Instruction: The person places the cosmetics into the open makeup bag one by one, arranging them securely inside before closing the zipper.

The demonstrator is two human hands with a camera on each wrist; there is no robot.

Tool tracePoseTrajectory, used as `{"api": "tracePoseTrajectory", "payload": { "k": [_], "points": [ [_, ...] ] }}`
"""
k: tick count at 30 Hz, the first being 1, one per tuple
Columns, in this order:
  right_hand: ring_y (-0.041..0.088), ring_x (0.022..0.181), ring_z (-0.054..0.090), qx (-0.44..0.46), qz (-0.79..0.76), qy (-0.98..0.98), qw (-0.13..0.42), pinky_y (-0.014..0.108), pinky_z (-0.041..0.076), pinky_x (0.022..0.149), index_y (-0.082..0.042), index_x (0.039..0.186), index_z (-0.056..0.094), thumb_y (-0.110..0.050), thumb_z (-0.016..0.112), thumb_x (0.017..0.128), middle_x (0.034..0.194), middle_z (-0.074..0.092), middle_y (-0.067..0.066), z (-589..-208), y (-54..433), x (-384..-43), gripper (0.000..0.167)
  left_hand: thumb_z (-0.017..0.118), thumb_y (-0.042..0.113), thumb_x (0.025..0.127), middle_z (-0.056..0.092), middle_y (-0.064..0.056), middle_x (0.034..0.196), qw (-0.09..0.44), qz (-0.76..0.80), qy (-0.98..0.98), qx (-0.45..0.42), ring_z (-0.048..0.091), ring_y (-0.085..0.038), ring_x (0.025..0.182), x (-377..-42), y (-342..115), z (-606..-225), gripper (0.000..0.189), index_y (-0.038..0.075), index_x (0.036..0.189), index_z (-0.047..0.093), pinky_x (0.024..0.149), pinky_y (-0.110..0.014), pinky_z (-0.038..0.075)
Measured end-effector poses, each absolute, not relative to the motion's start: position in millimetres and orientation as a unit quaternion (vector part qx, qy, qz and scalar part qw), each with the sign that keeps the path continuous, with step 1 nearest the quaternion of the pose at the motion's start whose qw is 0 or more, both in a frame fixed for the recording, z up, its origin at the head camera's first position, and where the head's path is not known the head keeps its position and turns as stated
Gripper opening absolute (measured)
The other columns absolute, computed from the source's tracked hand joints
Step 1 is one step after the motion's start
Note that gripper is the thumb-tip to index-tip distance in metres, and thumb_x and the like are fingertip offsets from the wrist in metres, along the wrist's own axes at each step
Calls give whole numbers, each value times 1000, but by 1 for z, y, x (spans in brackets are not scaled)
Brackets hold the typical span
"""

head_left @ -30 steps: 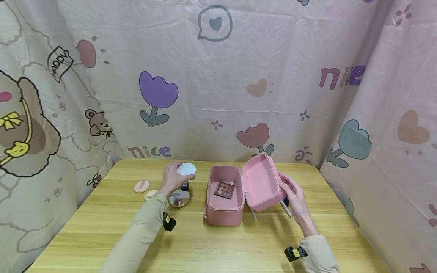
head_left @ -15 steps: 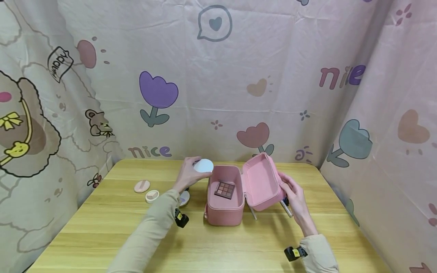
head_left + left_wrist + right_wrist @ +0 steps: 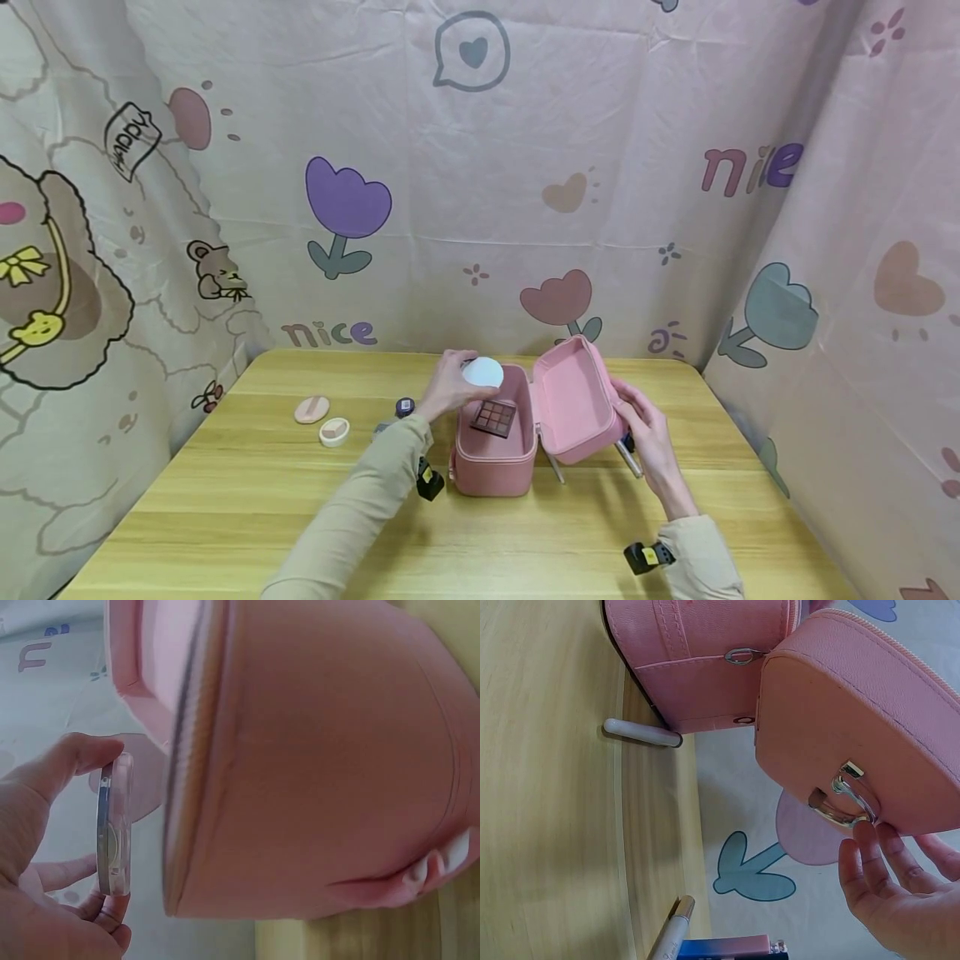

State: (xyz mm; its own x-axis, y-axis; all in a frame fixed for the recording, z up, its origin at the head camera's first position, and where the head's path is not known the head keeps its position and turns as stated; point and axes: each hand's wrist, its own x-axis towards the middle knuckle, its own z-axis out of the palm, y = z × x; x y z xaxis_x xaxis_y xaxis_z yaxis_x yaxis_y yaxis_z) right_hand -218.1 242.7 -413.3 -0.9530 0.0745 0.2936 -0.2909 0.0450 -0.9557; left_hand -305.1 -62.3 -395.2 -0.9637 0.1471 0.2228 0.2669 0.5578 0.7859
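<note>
My left hand pinches a thin round compact by its edges, above the back left of a pink makeup case. Edge-on in the left wrist view, the compact has a metallic side and a clear plastic side, apart from the case's zipped rim. An eyeshadow palette lies inside the case. The case's lid is swung out to the right. My right hand holds the lid's outer edge, its fingertips by the metal handle in the right wrist view.
Left of the case lie a powder puff, a small round white-rimmed item and a dark small jar. A round mirror-like item is mostly behind the left sleeve. Slim tubes lie under the lid's side, with a blue-pink box-like item.
My left hand has carried the compact rightward from over the table to above the case opening. The right hand and the lid have stayed still.
</note>
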Motion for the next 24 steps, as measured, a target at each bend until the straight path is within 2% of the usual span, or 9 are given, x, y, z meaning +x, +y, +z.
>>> {"api": "tracePoseTrajectory", "payload": {
  "k": [10,17,20,24],
  "points": [
    [-6,108,62,79,690,-707,134,10,52,95,19,149,40,-8,50,110,115,67,-21,-414,243,-219,48,97,23,71,60,-26,128,75,-403,-902,-135,55,-38,116,-310,-44,-405,78,-7,135,64,103,-52,50],
    [-6,108,62,79,688,-709,136,9,51,95,18,149,41,-8,50,110,114,67,-21,-414,243,-219,48,97,29,69,63,-22,116,86,-360,-918,-146,56,-34,106,-313,-39,-412,76,-4,132,69,94,-45,47],
    [-6,108,62,79,689,-708,136,9,51,95,19,149,40,-8,50,110,114,67,-22,-415,244,-219,48,96,27,70,64,-21,116,87,-353,-920,-144,56,-34,108,-313,-37,-415,75,-4,132,69,96,-47,47],
    [-6,108,62,78,689,-708,135,9,51,95,19,150,40,-8,50,110,114,67,-22,-415,244,-219,49,96,26,69,67,-21,118,89,-334,-928,-139,58,-35,112,-314,-36,-417,74,-2,132,69,107,-54,42]
  ]
}}
